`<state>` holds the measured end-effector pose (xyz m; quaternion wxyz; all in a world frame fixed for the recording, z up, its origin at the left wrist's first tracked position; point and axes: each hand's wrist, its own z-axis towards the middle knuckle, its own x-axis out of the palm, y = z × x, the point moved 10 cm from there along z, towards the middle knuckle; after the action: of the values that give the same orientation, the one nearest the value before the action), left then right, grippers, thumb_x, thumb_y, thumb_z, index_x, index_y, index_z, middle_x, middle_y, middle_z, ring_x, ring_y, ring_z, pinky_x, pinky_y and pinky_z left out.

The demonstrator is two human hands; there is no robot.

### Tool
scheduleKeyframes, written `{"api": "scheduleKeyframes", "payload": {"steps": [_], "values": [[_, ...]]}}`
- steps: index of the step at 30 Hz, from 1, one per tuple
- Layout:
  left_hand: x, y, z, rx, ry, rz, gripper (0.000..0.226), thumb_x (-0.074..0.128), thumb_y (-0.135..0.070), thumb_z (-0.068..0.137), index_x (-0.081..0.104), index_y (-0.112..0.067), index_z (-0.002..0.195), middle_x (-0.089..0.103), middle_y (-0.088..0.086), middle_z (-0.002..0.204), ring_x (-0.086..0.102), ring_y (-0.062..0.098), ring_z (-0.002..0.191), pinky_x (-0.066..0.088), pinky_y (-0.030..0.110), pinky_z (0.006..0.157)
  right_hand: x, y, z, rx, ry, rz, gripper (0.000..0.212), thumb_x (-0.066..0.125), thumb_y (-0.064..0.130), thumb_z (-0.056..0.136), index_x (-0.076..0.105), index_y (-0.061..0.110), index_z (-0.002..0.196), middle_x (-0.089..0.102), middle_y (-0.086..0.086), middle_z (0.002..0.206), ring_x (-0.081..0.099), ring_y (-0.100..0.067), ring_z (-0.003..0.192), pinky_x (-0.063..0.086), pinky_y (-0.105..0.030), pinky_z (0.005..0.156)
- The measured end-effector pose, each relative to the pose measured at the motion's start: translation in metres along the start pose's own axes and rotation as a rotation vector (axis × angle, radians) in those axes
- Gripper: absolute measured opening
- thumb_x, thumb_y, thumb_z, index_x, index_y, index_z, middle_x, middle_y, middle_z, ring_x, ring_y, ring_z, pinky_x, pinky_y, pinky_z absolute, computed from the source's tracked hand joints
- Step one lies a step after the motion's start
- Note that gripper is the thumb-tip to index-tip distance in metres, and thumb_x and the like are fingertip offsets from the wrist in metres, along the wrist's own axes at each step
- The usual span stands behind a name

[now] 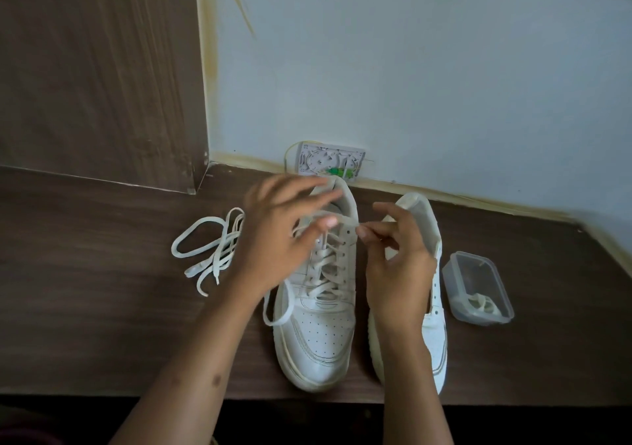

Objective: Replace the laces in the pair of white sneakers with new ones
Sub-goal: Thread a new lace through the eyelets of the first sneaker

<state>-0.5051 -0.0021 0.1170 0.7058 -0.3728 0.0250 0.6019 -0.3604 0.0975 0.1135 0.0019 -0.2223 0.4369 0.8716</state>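
Laced sneaker (316, 294): a white low-top stands toe toward the camera on the dark wood surface (102, 325), the fixed mark for all that follows; its lace (325, 266) crosses the eyelets most of the way up, and the top holes appear unthreaded.
Loose laces (208, 249): a limp tangle of flat white lace lies on the surface well to the left of the laced sneaker; likely light and floppy, with no stiffness except at the tips.
Left hand (277, 239): hovers over the laced sneaker's collar and left eyelet row, fingers spread and blurred; whether it holds the lace end beneath its thumb cannot be told.
Free tail: one end of the lace loops off the laced sneaker's left side and onto the surface near the toe.
Right hand (396, 256): just right of the laced sneaker's top eyelets, thumb and forefinger pinching a thin lace end drawn out sideways.
Handling: the lace looks soft and likely to twist; best taken close to the stiff tip, which alone will push through a hole. The sneaker seems firm enough to steady by its collar.
Second sneaker (434, 307): tipped on its side just right of the laced sneaker, partly behind the right hand, eyelets bare.
Plastic container (478, 287): clear and lidless, farther right, with coiled pale lace inside.
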Motion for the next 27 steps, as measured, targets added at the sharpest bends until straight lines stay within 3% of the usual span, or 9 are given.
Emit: {"api": "scheduleKeyframes", "payload": {"steps": [2, 5, 9, 12, 15, 19, 23, 27], "values": [[0.011, -0.02, -0.002, 0.129, 0.006, -0.021, 0.026, 0.064, -0.031, 0.089, 0.073, -0.029, 0.114, 0.069, -0.014, 0.114, 0.055, 0.014, 0.113, 0.032, 0.041, 0.104, -0.003, 0.007, -0.001, -0.018, -0.033, 0.037, 0.031, 0.072, 0.006, 0.085, 0.062, 0.015, 0.113, 0.07, 0.02, 0.08, 0.066, 0.004, 0.083, 0.045, -0.006, 0.074], [0.01, -0.02, -0.004, 0.11, -0.077, -0.055, 0.02, 0.063, -0.027, 0.087, 0.078, -0.024, 0.1, 0.074, -0.01, 0.093, 0.059, 0.011, 0.099, 0.032, 0.038, 0.104, -0.007, 0.011, -0.005, -0.011, -0.088, 0.059, 0.029, 0.072, 0.011, 0.086, 0.063, 0.008, 0.114, 0.067, 0.028, 0.078, 0.061, 0.017, 0.084, 0.043, -0.003, 0.071], [0.001, 0.0, -0.004, -0.052, -0.186, -0.061, 0.013, 0.068, -0.024, 0.085, 0.078, -0.019, 0.091, 0.071, -0.005, 0.084, 0.059, 0.013, 0.087, 0.036, 0.031, 0.101, -0.006, -0.004, -0.008, 0.11, -0.147, 0.036, 0.011, 0.068, 0.027, 0.092, 0.066, 0.018, 0.098, 0.068, 0.015, 0.076, 0.065, 0.0, 0.071, 0.051, -0.017, 0.063], [0.011, 0.009, -0.005, -0.143, -0.13, -0.047, 0.01, 0.069, -0.023, 0.086, 0.076, -0.018, 0.091, 0.071, -0.005, 0.083, 0.061, 0.018, 0.084, 0.043, 0.036, 0.09, 0.017, -0.01, -0.012, 0.119, -0.028, -0.164, 0.02, 0.07, 0.038, 0.088, 0.064, 0.019, 0.084, 0.063, 0.009, 0.081, 0.061, -0.007, 0.071, 0.053, -0.03, 0.064], [0.022, 0.006, -0.007, -0.164, -0.065, -0.016, 0.009, 0.067, -0.021, 0.085, 0.074, -0.017, 0.089, 0.07, -0.006, 0.083, 0.06, 0.018, 0.082, 0.044, 0.038, 0.083, 0.022, -0.011, -0.014, 0.13, -0.048, -0.296, 0.027, 0.07, 0.042, 0.085, 0.063, 0.016, 0.081, 0.059, 0.003, 0.084, 0.057, -0.015, 0.071, 0.049, -0.035, 0.061], [0.025, 0.008, -0.007, -0.204, -0.035, -0.002, 0.01, 0.065, -0.022, 0.085, 0.073, -0.017, 0.088, 0.07, -0.007, 0.084, 0.059, 0.017, 0.086, 0.042, 0.034, 0.085, 0.021, -0.013, -0.014, 0.187, -0.058, -0.266, 0.029, 0.066, 0.045, 0.085, 0.066, 0.016, 0.086, 0.064, 0.004, 0.081, 0.06, -0.013, 0.071, 0.05, -0.032, 0.062], [0.035, 0.005, -0.006, -0.178, 0.057, 0.068, 0.009, 0.063, -0.022, 0.084, 0.071, -0.018, 0.085, 0.068, -0.005, 0.082, 0.059, 0.022, 0.085, 0.043, 0.04, 0.082, 0.02, -0.021, -0.014, 0.275, -0.03, -0.137, 0.016, 0.064, 0.033, 0.09, 0.07, 0.02, 0.085, 0.068, 0.011, 0.073, 0.064, -0.003, 0.068, 0.049, -0.014, 0.06], [0.04, -0.004, -0.004, -0.138, 0.106, 0.184, 0.008, 0.068, -0.013, 0.082, 0.07, -0.021, 0.08, 0.065, -0.005, 0.08, 0.058, 0.026, 0.087, 0.036, 0.04, 0.086, 0.014, -0.028, -0.014, 0.359, -0.037, -0.017, 0.016, 0.063, 0.02, 0.091, 0.069, 0.024, 0.078, 0.066, 0.016, 0.065, 0.063, 0.007, 0.067, 0.046, -0.008, 0.058]]}}
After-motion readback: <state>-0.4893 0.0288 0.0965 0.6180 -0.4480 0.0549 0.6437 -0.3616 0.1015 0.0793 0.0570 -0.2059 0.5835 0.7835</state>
